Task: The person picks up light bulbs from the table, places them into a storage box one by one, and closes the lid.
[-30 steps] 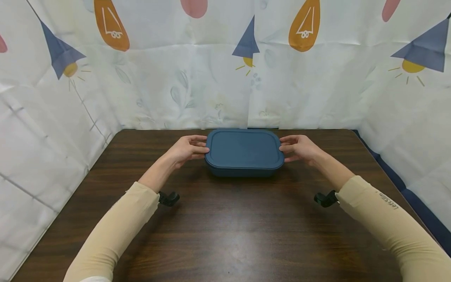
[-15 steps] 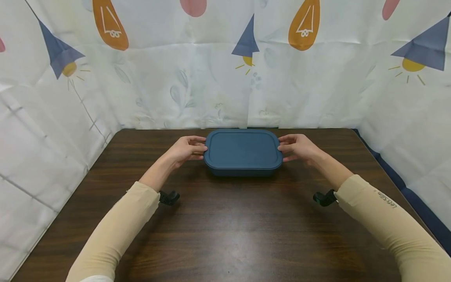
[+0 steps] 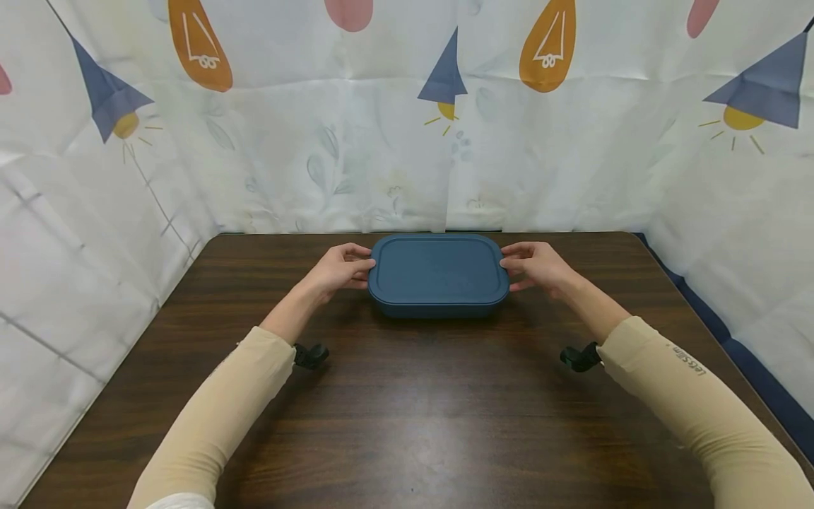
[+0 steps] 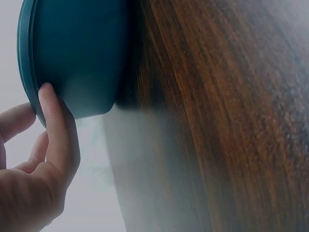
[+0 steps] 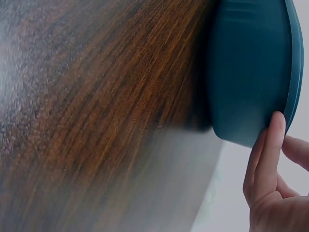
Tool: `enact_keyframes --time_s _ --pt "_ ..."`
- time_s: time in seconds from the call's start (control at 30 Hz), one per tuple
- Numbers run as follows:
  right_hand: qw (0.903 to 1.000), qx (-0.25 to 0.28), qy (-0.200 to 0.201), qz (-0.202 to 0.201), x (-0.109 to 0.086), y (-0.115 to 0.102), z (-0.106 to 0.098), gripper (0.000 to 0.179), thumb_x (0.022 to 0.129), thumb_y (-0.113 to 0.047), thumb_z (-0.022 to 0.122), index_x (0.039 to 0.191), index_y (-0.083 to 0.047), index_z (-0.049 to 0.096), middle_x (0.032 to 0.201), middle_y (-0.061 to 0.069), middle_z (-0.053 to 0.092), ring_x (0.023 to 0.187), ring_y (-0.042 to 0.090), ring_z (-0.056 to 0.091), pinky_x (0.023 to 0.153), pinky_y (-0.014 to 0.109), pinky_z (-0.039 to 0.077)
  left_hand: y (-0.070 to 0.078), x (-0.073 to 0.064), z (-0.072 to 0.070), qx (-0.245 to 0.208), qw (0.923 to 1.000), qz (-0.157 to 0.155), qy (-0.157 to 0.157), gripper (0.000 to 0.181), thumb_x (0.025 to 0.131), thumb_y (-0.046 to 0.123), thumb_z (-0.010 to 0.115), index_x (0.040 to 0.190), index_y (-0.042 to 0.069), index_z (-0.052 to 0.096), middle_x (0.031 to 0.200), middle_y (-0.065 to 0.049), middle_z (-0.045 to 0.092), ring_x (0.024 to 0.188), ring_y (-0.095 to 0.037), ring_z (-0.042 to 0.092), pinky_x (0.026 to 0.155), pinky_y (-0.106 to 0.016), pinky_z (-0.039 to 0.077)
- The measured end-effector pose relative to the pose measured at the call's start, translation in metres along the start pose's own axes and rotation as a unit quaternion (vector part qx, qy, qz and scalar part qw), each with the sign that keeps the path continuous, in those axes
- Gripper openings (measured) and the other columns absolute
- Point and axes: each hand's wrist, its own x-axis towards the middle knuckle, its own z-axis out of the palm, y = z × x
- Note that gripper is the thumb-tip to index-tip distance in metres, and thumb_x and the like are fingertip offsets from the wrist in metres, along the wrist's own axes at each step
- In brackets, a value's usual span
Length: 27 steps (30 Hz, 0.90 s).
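A dark blue rectangular lunch box with rounded corners sits at the far middle of the table, its flat lid on top. At its left end, my left hand pinches the lid's rim. My right hand does the same at the right end. In the left wrist view one fingertip presses under the rim of the lunch box, and another digit lies on the outer side. The right wrist view has a like grip on the lunch box. What the box contains is hidden.
The dark wood table runs from the box toward me. A patterned white curtain hangs close behind the table and along both sides. Black wrist cameras stick out from the sleeves.
Both hands keep their places at the box's ends. The forearms have drawn slightly inward, and the left fingers have shifted a little at the rim. The lid and box look unchanged.
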Motion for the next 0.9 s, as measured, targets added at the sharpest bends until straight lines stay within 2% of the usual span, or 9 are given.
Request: enact_keyframes --time_s 0.17,0.33,0.53,0.73,0.8,0.9 --pt "1.0000 0.004 0.009 0.001 0.001 0.001 0.000 0.050 0.105 -0.015 0.061 0.149 0.003 0.047 0.133 0.025 0.055 0.108 0.030 0.062 0.089 0.050 0.059 0.000 0.002 -0.001 -0.019 0.9997 -0.016 -0.001 0.048 0.103 0.013 0.064 0.146 -0.002 0.048 0.114 -0.014 0.065 0.078 -0.015 0.068 0.080 -0.032 0.062" --pt "0.9993 0.027 0.022 0.009 0.003 0.004 0.001 0.049 0.104 -0.017 0.063 0.148 0.002 0.049 0.121 0.018 0.059 0.092 0.021 0.066 0.079 0.040 0.063 -0.003 0.005 -0.002 -0.045 0.9986 -0.027 0.000 0.047 0.102 0.012 0.066 0.144 -0.002 0.050 0.096 -0.009 0.068 0.072 -0.015 0.068 0.074 -0.030 0.063" --pt "0.9968 0.064 0.046 0.016 0.006 0.008 0.004 0.047 0.104 -0.018 0.064 0.144 0.004 0.053 0.105 0.008 0.062 0.075 0.014 0.065 0.067 0.032 0.063 -0.004 0.007 0.002 -0.066 0.9969 -0.039 0.018 0.041 0.102 0.012 0.066 0.139 -0.001 0.053 0.102 -0.011 0.063 0.065 -0.014 0.064 0.065 -0.026 0.062" --pt "0.9961 0.071 0.047 0.023 0.007 0.008 0.005 0.049 0.104 -0.019 0.063 0.145 0.005 0.050 0.101 0.007 0.063 0.071 0.013 0.064 0.066 0.030 0.063 -0.004 0.008 0.004 -0.064 0.9950 -0.073 0.026 0.040 0.103 0.018 0.065 0.136 -0.002 0.055 0.113 -0.015 0.060 0.067 -0.015 0.063 0.067 -0.027 0.062" --pt "0.9958 0.074 0.046 0.030 0.008 0.007 0.005 0.048 0.105 -0.019 0.062 0.145 0.004 0.050 0.101 0.007 0.064 0.071 0.014 0.063 0.066 0.030 0.063 -0.003 0.010 0.003 -0.066 0.9942 -0.082 0.024 0.038 0.103 0.019 0.065 0.133 -0.003 0.056 0.110 -0.014 0.060 0.068 -0.015 0.063 0.067 -0.027 0.062" --pt "0.9951 0.079 0.040 0.043 0.010 0.006 0.004 0.049 0.105 -0.020 0.061 0.146 0.003 0.048 0.102 0.008 0.064 0.071 0.015 0.063 0.067 0.030 0.063 -0.002 0.012 0.001 -0.079 0.9925 -0.091 0.020 0.031 0.103 0.017 0.065 0.125 -0.002 0.060 0.096 -0.010 0.062 0.066 -0.016 0.062 0.065 -0.027 0.062"
